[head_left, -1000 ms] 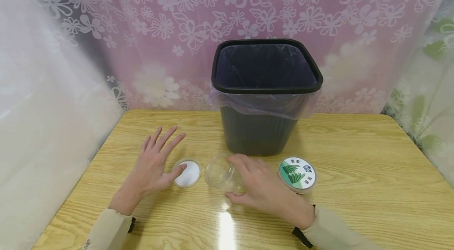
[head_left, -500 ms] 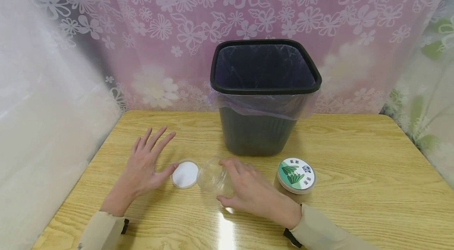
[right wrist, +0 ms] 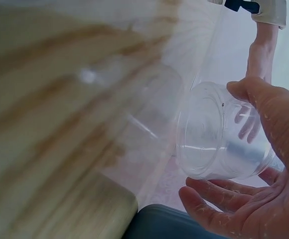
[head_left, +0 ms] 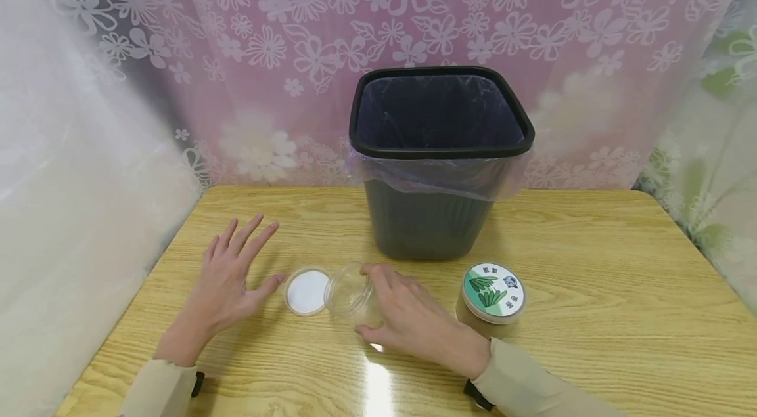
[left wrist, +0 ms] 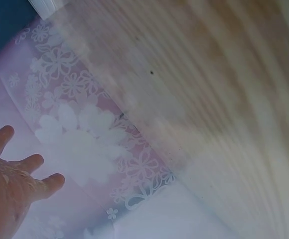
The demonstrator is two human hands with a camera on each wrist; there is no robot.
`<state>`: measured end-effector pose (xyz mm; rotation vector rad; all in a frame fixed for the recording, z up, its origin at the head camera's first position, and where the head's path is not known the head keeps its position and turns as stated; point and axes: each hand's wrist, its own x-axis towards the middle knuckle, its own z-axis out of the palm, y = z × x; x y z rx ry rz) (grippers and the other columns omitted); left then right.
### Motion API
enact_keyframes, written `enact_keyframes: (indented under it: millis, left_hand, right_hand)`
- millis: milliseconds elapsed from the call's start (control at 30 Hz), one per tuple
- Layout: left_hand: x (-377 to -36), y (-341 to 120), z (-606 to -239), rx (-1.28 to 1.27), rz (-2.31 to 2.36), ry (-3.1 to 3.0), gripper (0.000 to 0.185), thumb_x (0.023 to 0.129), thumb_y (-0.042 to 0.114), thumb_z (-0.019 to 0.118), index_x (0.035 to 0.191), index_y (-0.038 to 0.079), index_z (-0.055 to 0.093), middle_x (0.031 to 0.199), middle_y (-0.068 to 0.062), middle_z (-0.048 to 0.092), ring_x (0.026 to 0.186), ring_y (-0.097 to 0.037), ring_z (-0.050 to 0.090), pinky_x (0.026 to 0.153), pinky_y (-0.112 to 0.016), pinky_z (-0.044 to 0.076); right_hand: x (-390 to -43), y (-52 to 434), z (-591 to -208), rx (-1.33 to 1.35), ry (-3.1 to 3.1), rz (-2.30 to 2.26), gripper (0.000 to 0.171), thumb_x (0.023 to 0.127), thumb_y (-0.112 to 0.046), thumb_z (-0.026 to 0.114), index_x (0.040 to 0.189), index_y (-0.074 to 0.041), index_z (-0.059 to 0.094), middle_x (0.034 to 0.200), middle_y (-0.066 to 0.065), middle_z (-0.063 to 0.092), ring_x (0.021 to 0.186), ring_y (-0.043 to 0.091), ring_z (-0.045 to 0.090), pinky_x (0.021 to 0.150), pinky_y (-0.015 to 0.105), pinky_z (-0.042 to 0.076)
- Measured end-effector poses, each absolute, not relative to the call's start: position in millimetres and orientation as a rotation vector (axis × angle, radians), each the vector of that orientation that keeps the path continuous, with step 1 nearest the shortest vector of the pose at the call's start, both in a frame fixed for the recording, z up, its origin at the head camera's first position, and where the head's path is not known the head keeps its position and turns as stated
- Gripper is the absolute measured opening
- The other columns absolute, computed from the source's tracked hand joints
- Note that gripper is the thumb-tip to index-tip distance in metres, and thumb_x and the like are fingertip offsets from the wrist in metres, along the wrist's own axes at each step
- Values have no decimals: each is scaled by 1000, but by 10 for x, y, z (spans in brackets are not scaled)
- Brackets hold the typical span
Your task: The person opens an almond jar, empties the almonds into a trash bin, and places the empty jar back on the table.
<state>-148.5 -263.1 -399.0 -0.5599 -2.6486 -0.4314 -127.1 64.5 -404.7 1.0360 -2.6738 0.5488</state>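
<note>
My right hand [head_left: 414,318] grips a clear plastic jar [head_left: 349,292], fingers on its far side and thumb on its near side. The right wrist view shows the see-through wall of this jar [right wrist: 204,134] between thumb and fingers, close over the tabletop. Just left of it lies a round lid [head_left: 307,291], white in the middle with a clear rim. My left hand [head_left: 221,285] is left of the lid with spread fingers and holds nothing; its thumb tip points at the lid's edge. Only part of this left hand [left wrist: 10,194] shows in the left wrist view.
A dark bin [head_left: 434,213] with a plastic liner stands at the back of the wooden table [head_left: 603,285]. Right of my right hand is a lidded jar [head_left: 493,292] with green leaves on its label. A pink flowered curtain [head_left: 284,62] hangs behind.
My right hand has moved the clear jar left, up beside the lid. My left hand has drawn back to the left, its thumb leaving its place over the lid.
</note>
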Motion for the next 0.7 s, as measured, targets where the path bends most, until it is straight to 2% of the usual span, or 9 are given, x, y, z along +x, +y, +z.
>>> enact_keyframes:
  millis: [133,367,600,700]
  left_hand:
    - [-1482,-2665,-3988,-547,-415,-2647,85,85,39,77,159,28,37,163,-16,36,145,-62,28,103,-82,25]
    - [-1467,-2689,-3988,-501,-384,-2681,84,87,42,74,160,30,34,166,-15,33,146,-62,27,103,-85,25]
    - [-1458,-2702,-3999,-476,-368,-2684,84,87,43,74,160,30,35,165,-16,33,145,-63,26,103,-85,24]
    - [-1455,-2709,-3996,-460,-358,-2686,84,87,44,74,160,30,34,166,-16,33,145,-64,25,103,-85,24]
  right_hand:
    - [-1284,616,-4048,1039,-2690,542,83,77,-44,87,136,-5,43,115,11,66,93,23,72,75,38,61]
    - [-1317,567,-4010,1049,-2753,525,93,77,-42,88,146,-4,38,120,14,63,87,25,71,69,37,61]
    - [-1351,539,-4011,1030,-2848,526,95,77,-35,85,150,-3,34,112,16,62,73,21,65,60,30,56]
    - [-1375,516,-4002,1029,-2863,537,95,78,-33,85,151,-3,33,111,15,62,75,20,64,60,28,55]
